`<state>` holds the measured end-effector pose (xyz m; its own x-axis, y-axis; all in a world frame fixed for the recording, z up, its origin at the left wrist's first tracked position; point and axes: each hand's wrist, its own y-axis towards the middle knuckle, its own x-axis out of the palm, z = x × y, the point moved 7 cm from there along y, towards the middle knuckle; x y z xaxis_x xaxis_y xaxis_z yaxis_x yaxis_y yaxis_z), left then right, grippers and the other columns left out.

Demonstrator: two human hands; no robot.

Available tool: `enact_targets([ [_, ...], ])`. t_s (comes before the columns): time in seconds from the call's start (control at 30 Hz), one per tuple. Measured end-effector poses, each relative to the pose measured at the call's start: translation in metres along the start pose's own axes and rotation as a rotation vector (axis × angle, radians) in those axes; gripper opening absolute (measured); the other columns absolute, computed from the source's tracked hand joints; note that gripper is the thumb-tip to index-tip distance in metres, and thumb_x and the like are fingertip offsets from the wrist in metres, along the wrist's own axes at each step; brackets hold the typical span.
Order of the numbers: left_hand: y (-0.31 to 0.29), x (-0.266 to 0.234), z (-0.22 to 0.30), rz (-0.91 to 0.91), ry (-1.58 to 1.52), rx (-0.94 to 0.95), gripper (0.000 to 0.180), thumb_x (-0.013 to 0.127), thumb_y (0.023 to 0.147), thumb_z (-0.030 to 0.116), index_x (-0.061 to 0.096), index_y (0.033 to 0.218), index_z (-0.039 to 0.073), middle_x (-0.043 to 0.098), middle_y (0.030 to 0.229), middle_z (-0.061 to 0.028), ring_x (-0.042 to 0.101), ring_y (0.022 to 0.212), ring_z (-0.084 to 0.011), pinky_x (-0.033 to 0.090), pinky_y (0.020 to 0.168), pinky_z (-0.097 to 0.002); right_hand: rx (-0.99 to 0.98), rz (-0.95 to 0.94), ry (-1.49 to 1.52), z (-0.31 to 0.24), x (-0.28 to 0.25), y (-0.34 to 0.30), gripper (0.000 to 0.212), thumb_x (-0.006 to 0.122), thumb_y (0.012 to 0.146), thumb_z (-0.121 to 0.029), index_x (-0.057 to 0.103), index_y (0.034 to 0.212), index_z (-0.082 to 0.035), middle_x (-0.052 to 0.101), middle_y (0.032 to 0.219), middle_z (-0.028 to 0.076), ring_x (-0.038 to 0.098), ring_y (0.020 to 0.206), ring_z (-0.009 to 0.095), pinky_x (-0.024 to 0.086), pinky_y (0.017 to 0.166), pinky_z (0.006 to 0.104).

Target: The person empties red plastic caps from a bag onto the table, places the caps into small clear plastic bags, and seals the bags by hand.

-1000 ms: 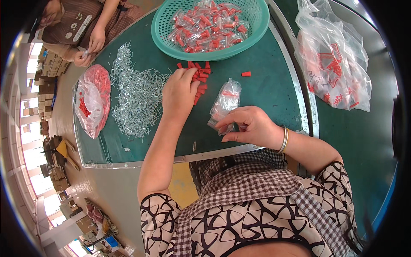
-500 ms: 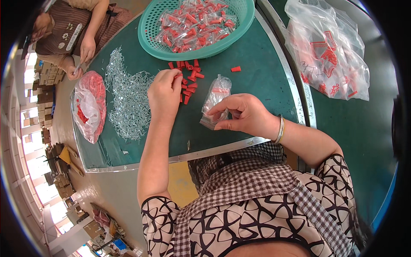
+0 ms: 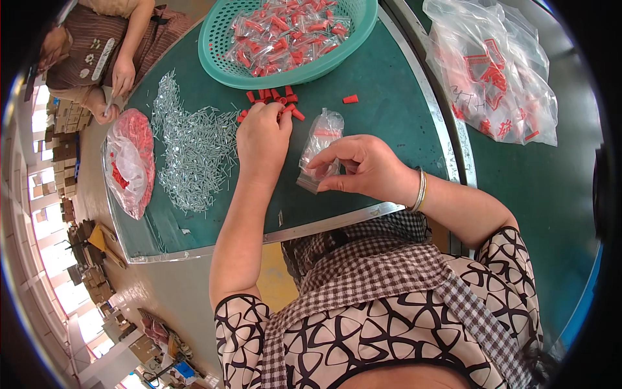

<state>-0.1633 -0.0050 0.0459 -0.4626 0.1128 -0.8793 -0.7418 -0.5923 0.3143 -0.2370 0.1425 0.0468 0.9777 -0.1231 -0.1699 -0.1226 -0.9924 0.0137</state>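
My left hand [image 3: 264,135] reaches over a small heap of red tapered plastic caps [image 3: 278,96]. Its thumb and fingers close around a cap, though the fingertips are partly hidden. To the right, clear plastic zip bags [image 3: 329,123] lie flat on the table, seemingly stacked, with something red showing through. My right hand [image 3: 370,170] curls over their near end, thumb and forefinger at the bag's edge. Left of my left arm spreads a pile of silver screws [image 3: 194,152]. One loose red cap [image 3: 350,99] lies apart, beyond the bags.
A green perforated basket [image 3: 206,48] full of bagged red caps stands at the far side. A bag of red pieces [image 3: 144,175] sits at the left edge. A large clear bag [image 3: 518,78] lies right, past the metal rim. Another person's hands [image 3: 122,78] work at upper left.
My left hand has moved right and lower over the red caps, covering more of them. My right hand stays at the zip bags. The whole view has shifted slightly.
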Motion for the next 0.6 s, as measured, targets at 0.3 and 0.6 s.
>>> enact_targets([
  [0.3, -0.043, -0.08, 0.065, 0.01, -0.15, 0.255, 0.019, 0.072, 0.078, 0.003, 0.066, 0.096, 0.002, 0.055, 0.075, -0.0084, 0.057, 0.063, -0.0247, 0.046, 0.055, -0.0351, -0.111, 0.158, -0.109, 0.004, -0.011, 0.002, 0.035, 0.082, 0.074, -0.014, 0.072, 0.107, -0.009, 0.067, 0.083, -0.002, 0.036, 0.057, 0.007, 0.034, 0.051, 0.0238],
  [0.6, -0.062, -0.073, 0.09, -0.111, 0.114, 0.52, 0.027, 0.072, 0.076, -0.002, 0.065, 0.102, 0.001, 0.054, 0.082, -0.0076, 0.058, 0.068, -0.0244, 0.046, 0.055, -0.0366, -0.039, 0.1, -0.117, 0.002, -0.004, 0.0, 0.035, 0.082, 0.075, -0.022, 0.07, 0.105, -0.009, 0.068, 0.083, 0.003, 0.048, 0.061, 0.014, 0.044, 0.059, 0.029],
])
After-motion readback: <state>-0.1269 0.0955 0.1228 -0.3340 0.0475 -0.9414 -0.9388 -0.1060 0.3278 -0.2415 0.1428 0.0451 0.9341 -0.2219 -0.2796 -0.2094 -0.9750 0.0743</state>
